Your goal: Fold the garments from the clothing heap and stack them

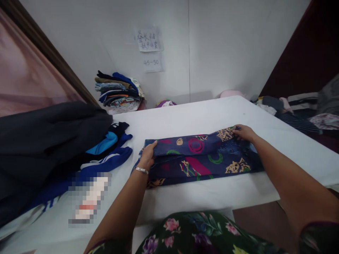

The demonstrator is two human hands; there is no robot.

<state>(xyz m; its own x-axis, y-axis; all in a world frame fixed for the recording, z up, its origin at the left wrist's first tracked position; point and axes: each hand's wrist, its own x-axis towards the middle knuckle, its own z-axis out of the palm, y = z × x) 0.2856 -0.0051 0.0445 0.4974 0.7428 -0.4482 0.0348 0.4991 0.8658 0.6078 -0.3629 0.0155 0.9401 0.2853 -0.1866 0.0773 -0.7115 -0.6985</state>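
Note:
A dark blue garment with a pattern in magenta, green and tan lies folded into a long strip on the white table. Its exact kind does not show. At the strip's left end, my left hand grips the upper layer, thumb on top. My right hand pinches the far edge near the right end, where the cloth is slightly raised. The fingers of both hands are partly hidden by the fabric. A silver bracelet is on my left wrist.
A dark heap of clothes with blue sleeves covers the table's left side. Folded clothes are stacked at the back left, below paper notes on the wall. More clothes lie beyond the right edge of the white table.

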